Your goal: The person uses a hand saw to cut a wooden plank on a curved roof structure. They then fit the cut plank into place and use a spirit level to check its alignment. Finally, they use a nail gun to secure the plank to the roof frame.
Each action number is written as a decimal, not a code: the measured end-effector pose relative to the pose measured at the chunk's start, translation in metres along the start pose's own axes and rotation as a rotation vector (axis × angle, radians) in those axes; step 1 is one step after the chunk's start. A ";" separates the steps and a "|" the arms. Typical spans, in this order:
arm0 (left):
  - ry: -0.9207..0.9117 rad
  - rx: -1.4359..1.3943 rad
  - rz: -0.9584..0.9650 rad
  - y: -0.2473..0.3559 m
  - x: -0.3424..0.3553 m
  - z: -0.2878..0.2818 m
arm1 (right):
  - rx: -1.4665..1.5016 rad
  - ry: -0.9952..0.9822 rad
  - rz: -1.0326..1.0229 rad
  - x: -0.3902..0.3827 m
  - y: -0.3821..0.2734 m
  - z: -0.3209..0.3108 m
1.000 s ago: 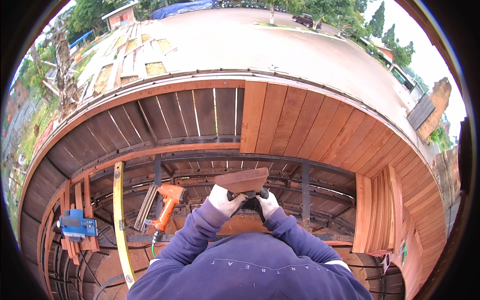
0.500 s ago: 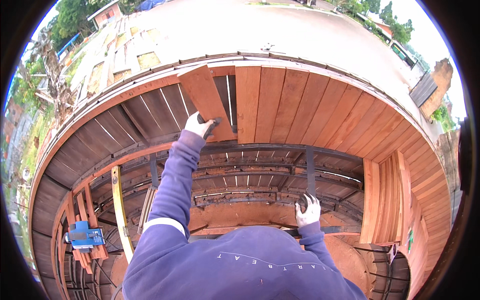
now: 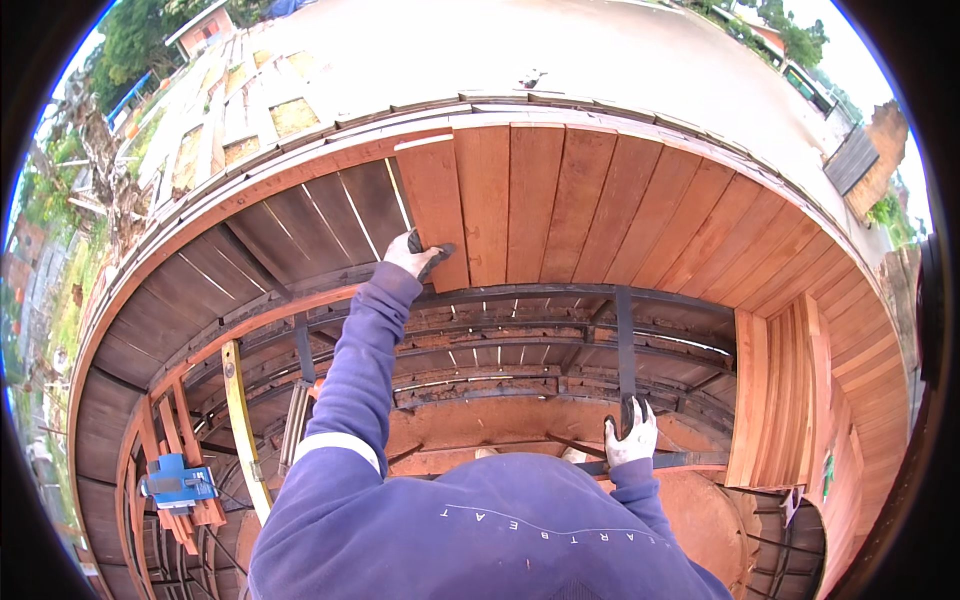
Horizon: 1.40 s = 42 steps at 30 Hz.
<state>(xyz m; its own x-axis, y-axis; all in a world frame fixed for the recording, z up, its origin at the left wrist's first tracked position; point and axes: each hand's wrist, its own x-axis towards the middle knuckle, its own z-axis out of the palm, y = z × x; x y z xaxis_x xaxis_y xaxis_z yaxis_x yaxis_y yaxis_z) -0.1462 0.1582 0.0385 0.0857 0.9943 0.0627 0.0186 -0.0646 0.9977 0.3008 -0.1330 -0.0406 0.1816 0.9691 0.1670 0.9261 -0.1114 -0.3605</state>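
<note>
The left hand [image 3: 416,256] clamps a flat, reddish-brown board [image 3: 432,195] at upper centre; the right hand [image 3: 632,438] has fingers apart.

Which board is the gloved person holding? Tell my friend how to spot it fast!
Find the big curved row of reddish planks sweeping round to the right. Follow it to its left end, where dark slats begin, and stop at the last board. Unlike its neighbours, it has the gloved left hand gripping its left edge near the bottom.
</note>
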 end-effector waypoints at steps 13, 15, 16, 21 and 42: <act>0.005 0.069 -0.082 -0.052 0.016 0.006 | -0.025 -0.103 0.061 0.004 -0.007 -0.007; -0.043 0.185 -0.137 -0.054 0.023 -0.001 | -0.013 -0.073 0.013 0.003 -0.006 -0.007; -0.071 0.240 -0.164 -0.055 0.027 0.001 | -0.016 -0.081 0.035 0.002 -0.003 -0.005; 0.104 0.320 -0.066 -0.072 0.024 0.005 | 0.056 -0.075 0.001 0.007 0.007 0.003; 0.350 0.167 -0.126 -0.006 -0.324 0.224 | 0.165 -0.483 -1.014 0.048 0.045 0.055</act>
<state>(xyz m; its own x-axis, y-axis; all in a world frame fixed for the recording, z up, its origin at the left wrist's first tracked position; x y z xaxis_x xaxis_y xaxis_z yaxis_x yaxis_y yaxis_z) 0.0490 -0.1823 0.0063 -0.2713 0.9621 -0.0263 0.1710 0.0750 0.9824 0.3326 -0.0792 -0.0993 -0.8068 0.5836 0.0924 0.5122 0.7688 -0.3829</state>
